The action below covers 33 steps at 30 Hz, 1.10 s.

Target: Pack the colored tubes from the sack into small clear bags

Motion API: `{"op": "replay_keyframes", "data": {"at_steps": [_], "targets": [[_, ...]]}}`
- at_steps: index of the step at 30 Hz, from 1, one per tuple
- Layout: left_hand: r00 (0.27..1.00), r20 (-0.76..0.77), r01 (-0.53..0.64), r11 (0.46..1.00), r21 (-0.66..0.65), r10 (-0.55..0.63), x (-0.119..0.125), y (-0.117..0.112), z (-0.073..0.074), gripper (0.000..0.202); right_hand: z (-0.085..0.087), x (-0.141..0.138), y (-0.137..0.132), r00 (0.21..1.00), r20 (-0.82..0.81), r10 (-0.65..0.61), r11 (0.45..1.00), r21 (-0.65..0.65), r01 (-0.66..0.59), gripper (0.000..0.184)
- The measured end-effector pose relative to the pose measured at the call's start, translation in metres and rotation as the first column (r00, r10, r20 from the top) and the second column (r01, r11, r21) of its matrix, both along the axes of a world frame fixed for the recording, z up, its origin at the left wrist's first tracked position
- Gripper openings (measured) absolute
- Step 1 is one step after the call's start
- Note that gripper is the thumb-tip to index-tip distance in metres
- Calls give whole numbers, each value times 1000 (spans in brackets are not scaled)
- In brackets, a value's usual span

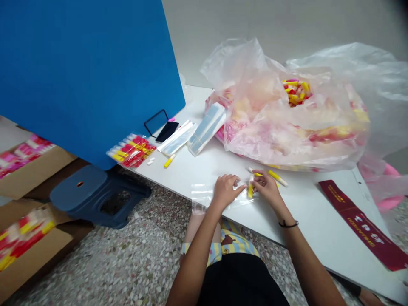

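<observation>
My left hand (pixel 226 190) is closed on a clear plastic bag (pixel 201 193) that lies flat at the table's front edge, its thumb stretched toward the right. Between the fingers of my right hand (pixel 267 187) is a small yellow-and-white tube (pixel 250 190), upright over the right end of the bag. Just beyond this hand lies another yellow-and-white tube (pixel 278 177), with one more partly hidden by the fingers. Whether the held tube is inside the bag I cannot tell.
A big translucent sack (pixel 255 123) of coloured tubes stands behind. To the left are stacked clear sleeves (pixel 207 127), a phone (pixel 167 131) and packed red-yellow tubes (pixel 132 151). A maroon strip (pixel 360 225) lies right. A blue stool (pixel 79 187) and cardboard boxes (pixel 35 170) stand left.
</observation>
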<state>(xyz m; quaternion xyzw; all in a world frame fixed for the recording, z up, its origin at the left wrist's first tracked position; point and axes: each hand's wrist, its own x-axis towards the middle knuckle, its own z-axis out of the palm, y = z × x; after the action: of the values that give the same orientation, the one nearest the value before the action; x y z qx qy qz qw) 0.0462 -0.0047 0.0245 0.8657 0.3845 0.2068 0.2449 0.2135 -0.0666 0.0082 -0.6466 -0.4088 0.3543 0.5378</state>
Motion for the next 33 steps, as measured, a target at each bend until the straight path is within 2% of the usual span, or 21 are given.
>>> {"op": "replay_keyframes", "data": {"at_steps": [5,10,19,27,33], "targets": [[988,153,-17,999,-39,23,-7,-1,-7,22,3,5,-2,996,81,25,999,40,-28,29],[988,149,-34,999,-42,39,-7,0,-5,31,12,6,-6,990,127,64,995,66,-73,27],[986,166,-25,999,-24,29,-7,0,-6,33,25,12,-11,974,160,159,987,13,-163,21],[979,204,-7,1000,22,2,-7,2,-11,39,25,14,-14,984,61,166,986,-14,-165,27],[963,268,-23,999,29,14,-6,4,-18,41,30,19,-17,986,51,158,985,-79,-154,22]]}}
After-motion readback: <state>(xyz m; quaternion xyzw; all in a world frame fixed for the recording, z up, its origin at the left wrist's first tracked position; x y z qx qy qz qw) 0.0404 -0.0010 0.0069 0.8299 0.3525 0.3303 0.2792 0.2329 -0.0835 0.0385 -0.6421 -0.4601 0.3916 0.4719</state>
